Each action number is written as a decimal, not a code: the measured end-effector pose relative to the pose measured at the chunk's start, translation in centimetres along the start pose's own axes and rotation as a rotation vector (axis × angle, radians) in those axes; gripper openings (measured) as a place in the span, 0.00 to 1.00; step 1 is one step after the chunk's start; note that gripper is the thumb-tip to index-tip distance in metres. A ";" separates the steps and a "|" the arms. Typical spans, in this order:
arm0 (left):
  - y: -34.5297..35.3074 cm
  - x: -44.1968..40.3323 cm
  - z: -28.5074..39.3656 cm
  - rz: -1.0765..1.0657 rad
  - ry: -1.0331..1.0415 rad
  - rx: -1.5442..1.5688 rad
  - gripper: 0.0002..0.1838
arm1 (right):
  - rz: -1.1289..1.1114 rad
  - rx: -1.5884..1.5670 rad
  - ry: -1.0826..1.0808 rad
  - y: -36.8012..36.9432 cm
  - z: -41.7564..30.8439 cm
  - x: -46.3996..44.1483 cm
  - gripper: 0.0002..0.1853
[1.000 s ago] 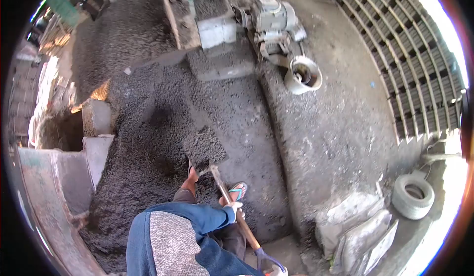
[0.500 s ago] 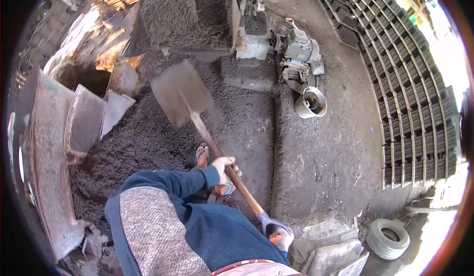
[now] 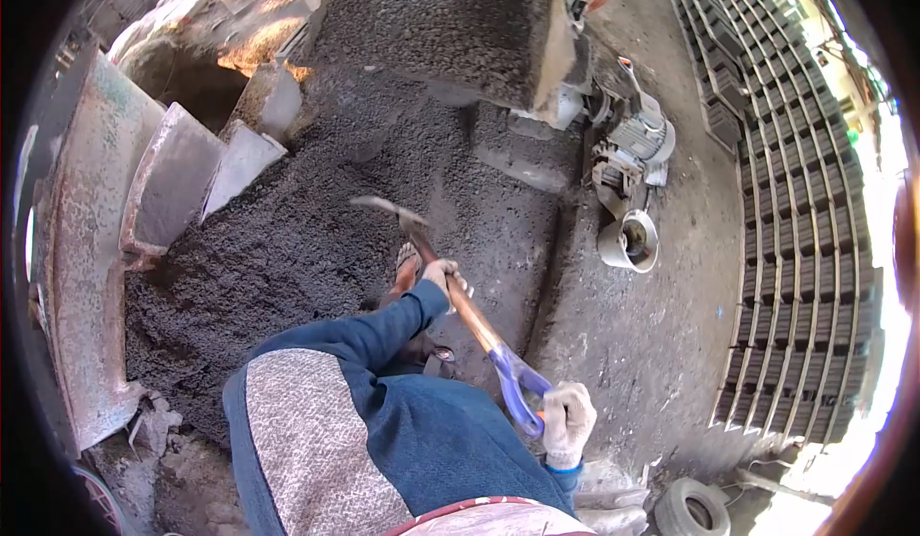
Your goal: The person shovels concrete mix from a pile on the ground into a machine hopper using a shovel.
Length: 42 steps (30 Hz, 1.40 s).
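Apparently, in the head view, shovel work in loose dark material is the step in hand. The shovel (image 3: 470, 311) slants across in front of the person, its blade (image 3: 388, 207) forward and to the left, its other end near the right side of the body. The left hand (image 3: 444, 280), gloved, has its grip wrapped round the wooden shaft, nearer the blade; the right hand (image 3: 567, 419), also gloved, has its fingers curled over the end of the purple D-shaped handle (image 3: 506, 375). Neither grip shows a gap. The blade appears nearly edge-on above the dark mix (image 3: 259, 282); I cannot tell whether it touches the surface or carries anything. A foot (image 3: 406, 273) in a sandal shows just left of the left hand, near the shaft.

From this pose, the next move seems to call for both hands acting together: the right setting the blade's angle through the handle, the left steering and bearing the weight, with the foot clear of the edge. Farther forward, more dark material (image 3: 431, 19) lies beside an upright board (image 3: 554, 67), near a motor (image 3: 640, 138); a bucket (image 3: 610, 244) stands to the right, well apart from the shovel.
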<state>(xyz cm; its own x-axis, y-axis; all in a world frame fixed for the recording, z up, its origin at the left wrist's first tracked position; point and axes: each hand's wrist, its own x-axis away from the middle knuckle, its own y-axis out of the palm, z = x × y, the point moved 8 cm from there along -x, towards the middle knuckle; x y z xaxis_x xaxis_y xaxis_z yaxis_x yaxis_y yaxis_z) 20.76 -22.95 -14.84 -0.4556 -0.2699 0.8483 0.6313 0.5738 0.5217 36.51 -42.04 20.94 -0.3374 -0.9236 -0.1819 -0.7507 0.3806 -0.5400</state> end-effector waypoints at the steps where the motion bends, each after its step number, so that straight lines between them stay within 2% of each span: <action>1: 1.5 0.0 2.7 0.016 0.104 0.013 0.03 | 0.050 0.049 0.078 1.3 0.7 -1.6 0.06; 2: 2.7 -1.8 5.6 -0.041 0.159 0.090 0.06 | 0.194 -0.126 0.333 2.7 2.3 -2.7 0.07; 4: 5.4 -3.6 10.4 -0.044 0.187 0.151 0.08 | 0.285 -0.546 0.736 7.0 5.9 -4.7 0.10; 5: 7.1 -4.1 12.9 -0.043 0.201 0.183 0.09 | 0.227 -0.790 0.880 10.2 8.4 -6.3 0.12; 6: 7.9 -6.8 16.8 -0.117 0.294 0.120 0.08 | 0.174 -0.782 0.787 12.7 11.0 -8.8 0.10; 7: 9.3 -7.2 20.1 -0.107 0.341 0.065 0.09 | 0.210 -0.807 0.833 15.6 11.1 -11.9 0.09; 8: 11.1 -7.3 24.0 -0.095 0.390 0.006 0.11 | 0.152 -0.883 0.762 19.1 11.3 -15.8 0.06; 9: 12.7 -7.1 27.9 -0.077 0.439 -0.059 0.13 | 0.147 -0.922 0.782 22.5 11.8 -18.9 0.05; 11: 14.1 -9.3 34.5 0.009 0.442 -0.095 0.15 | -0.021 -0.952 0.735 29.6 12.7 -25.6 0.05; 12: 14.7 -10.5 37.7 0.052 0.440 -0.112 0.16 | -0.157 -0.774 0.592 33.2 13.4 -29.1 0.08; 13: 14.7 -11.9 40.6 0.121 0.458 -0.199 0.16 | -0.316 -0.298 0.218 36.7 13.3 -32.4 0.12; 14: 13.8 -13.5 43.1 0.231 0.495 -0.373 0.17 | -0.356 0.141 -0.148 39.7 13.0 -34.3 0.16; 15: 12.9 -14.9 45.4 0.375 0.533 -0.611 0.19 | -0.366 0.289 -0.269 42.5 14.0 -35.1 0.20; 16: 12.4 -15.7 46.2 0.476 0.518 -0.811 0.21 | -0.367 0.007 0.022 45.5 18.9 -34.5 0.20; 18: 13.6 -15.7 45.3 0.542 0.344 -1.111 0.23 | -0.346 -0.164 0.280 47.0 21.9 -33.0 0.21; 19: 12.2 -16.3 43.5 0.567 0.227 -1.248 0.24 | -0.336 -0.178 0.353 45.9 22.9 -31.4 0.18; 20: 4.5 -29.9 43.7 0.469 0.425 -1.242 0.27 | -0.315 -0.169 0.395 43.4 22.4 -30.3 0.16; 21: 7.3 -25.3 40.3 0.558 0.391 -1.464 0.26 | -0.296 -0.128 0.410 40.2 22.1 -28.8 0.13; 22: 9.0 -22.9 36.7 0.580 0.424 -1.553 0.25 | -0.273 -0.057 0.403 36.1 21.8 -27.1 0.11; 24: 10.4 -19.9 29.8 0.586 0.445 -1.466 0.23 | -0.210 0.055 0.411 28.3 21.4 -23.5 0.09; 25: 9.8 -19.6 27.1 0.557 0.381 -1.259 0.24 | -0.178 0.043 0.471 26.1 21.3 -22.3 0.09; 26: 9.0 -19.6 24.3 0.546 0.323 -1.051 0.25 | -0.141 -0.048 0.604 24.5 22.1 -20.7 0.11; 28: 9.3 -18.5 21.0 0.607 0.358 -1.023 0.27 | -0.022 -0.382 0.940 24.4 27.3 -17.5 0.12; 29: 9.3 -18.1 20.8 0.642 0.378 -1.013 0.29 | -0.084 -0.206 0.772 24.5 26.5 -18.9 0.13; 32: 9.8 -17.1 25.1 0.620 0.630 -0.955 0.28 | -0.253 0.319 0.250 25.9 22.5 -22.8 0.21; 34: 12.8 -15.2 30.9 0.606 0.623 -0.849 0.25 | -0.279 0.485 0.043 29.0 20.0 -27.3 0.23; 35: 16.1 -12.6 35.2 0.595 0.658 -0.952 0.24 | -0.262 0.543 -0.046 31.6 18.6 -31.5 0.24; 37: 20.1 -12.9 41.5 0.572 0.677 -1.092 0.24 | -0.213 0.593 -0.142 36.4 16.9 -40.2 0.26; 38: 20.9 -14.9 44.3 0.561 0.671 -1.152 0.23 | -0.237 0.485 -0.021 37.2 17.0 -42.6 0.23; 39: 21.1 -17.2 45.7 0.562 0.632 -1.187 0.23 | -0.170 0.093 0.248 38.0 21.8 -42.5 0.16; 40: 20.7 -19.8 46.4 0.560 0.587 -1.224 0.23 | -0.003 -0.305 0.480 38.7 26.5 -42.0 0.10; 42: 19.0 -23.6 46.0 0.571 0.486 -1.286 0.23 | 0.001 -0.435 0.702 38.1 29.6 -37.8 0.11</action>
<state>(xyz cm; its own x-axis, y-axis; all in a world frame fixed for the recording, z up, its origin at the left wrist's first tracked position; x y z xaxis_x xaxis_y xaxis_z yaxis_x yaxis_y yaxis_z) 14.63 29.94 -29.07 0.1230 -0.6232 0.7723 0.8738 -0.3010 -0.3820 37.50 6.03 -17.11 -0.5062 -0.7346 0.4518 -0.8545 0.4982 -0.1473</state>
